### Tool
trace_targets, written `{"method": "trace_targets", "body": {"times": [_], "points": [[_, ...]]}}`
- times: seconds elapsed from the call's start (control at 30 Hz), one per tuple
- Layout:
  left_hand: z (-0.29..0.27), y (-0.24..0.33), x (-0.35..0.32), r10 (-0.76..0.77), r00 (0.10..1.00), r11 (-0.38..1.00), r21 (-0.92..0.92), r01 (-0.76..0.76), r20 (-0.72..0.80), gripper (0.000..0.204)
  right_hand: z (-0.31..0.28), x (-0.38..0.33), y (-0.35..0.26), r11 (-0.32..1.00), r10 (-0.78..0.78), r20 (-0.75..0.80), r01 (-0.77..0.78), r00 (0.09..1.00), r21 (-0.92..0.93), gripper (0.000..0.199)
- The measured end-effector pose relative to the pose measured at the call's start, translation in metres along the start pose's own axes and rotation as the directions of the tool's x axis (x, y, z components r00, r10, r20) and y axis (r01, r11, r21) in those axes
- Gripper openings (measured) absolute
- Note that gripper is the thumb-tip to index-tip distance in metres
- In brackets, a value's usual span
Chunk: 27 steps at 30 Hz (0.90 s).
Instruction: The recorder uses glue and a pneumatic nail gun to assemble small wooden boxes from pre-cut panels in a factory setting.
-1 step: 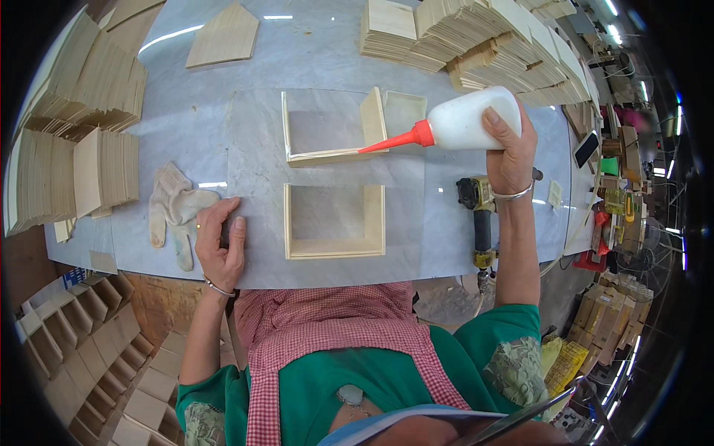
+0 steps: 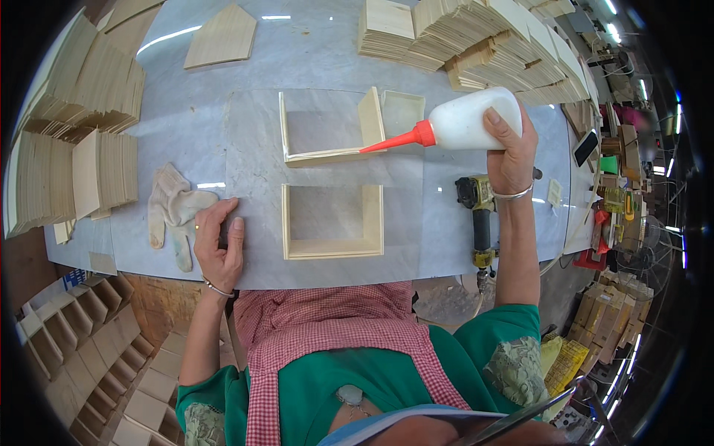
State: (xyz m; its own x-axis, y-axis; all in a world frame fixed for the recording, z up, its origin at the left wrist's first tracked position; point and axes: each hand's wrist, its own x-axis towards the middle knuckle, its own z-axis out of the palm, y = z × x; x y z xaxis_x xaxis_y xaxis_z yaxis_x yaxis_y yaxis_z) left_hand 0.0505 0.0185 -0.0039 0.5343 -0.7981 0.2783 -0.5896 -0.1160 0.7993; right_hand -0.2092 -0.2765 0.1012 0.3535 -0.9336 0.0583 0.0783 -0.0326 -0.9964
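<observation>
My right hand [image 2: 509,152] grips a white squeeze glue bottle [image 2: 476,119], tipped sideways. Its long red nozzle [image 2: 398,140] points left, with the tip at the right corner of the far three-sided wooden frame [image 2: 323,157]. A white line, seemingly glue, runs along that frame's left and near edges. Nearer to me lies a second three-sided wooden frame [image 2: 327,249], apart from the first. My left hand [image 2: 219,241] rests at the table's near edge, fingers bent and thumb apart, holding nothing. Beside it lies a pale work glove [image 2: 178,204].
A pneumatic nail gun [image 2: 480,215] lies by my right forearm. Thin wooden boards are stacked at left [image 2: 44,178] and far right [image 2: 476,37]. A house-shaped panel [image 2: 221,37] lies at the back, and a shallow translucent tray [image 2: 404,110] behind the nozzle. A phone [image 2: 585,149] sits far right.
</observation>
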Motion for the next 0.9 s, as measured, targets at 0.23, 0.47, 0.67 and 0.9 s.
{"method": "trace_targets", "body": {"times": [0.23,0.47,0.67,0.9], "points": [[0.001,0.001,0.001,0.024,1.0,0.999,0.034,-0.025,0.007,0.022,-0.021,-0.004,-0.002,1.0,-0.009,-0.048,0.009,0.999,-0.002,0.043],[0.001,-0.001,0.0,0.031,0.999,0.998,0.049,-0.031,0.016,0.022,-0.025,0.0,-0.001,1.0,-0.004,-0.058,0.005,0.998,0.014,0.043],[0.001,0.0,0.001,0.019,1.0,0.999,0.046,-0.02,0.02,0.022,-0.022,0.011,0.001,1.0,-0.024,-0.054,0.024,0.998,0.0,0.043],[0.0,0.001,0.003,0.002,1.0,0.999,0.043,-0.003,0.032,0.021,-0.014,0.032,0.002,0.998,-0.044,-0.059,0.047,0.997,0.05,0.041]]}}
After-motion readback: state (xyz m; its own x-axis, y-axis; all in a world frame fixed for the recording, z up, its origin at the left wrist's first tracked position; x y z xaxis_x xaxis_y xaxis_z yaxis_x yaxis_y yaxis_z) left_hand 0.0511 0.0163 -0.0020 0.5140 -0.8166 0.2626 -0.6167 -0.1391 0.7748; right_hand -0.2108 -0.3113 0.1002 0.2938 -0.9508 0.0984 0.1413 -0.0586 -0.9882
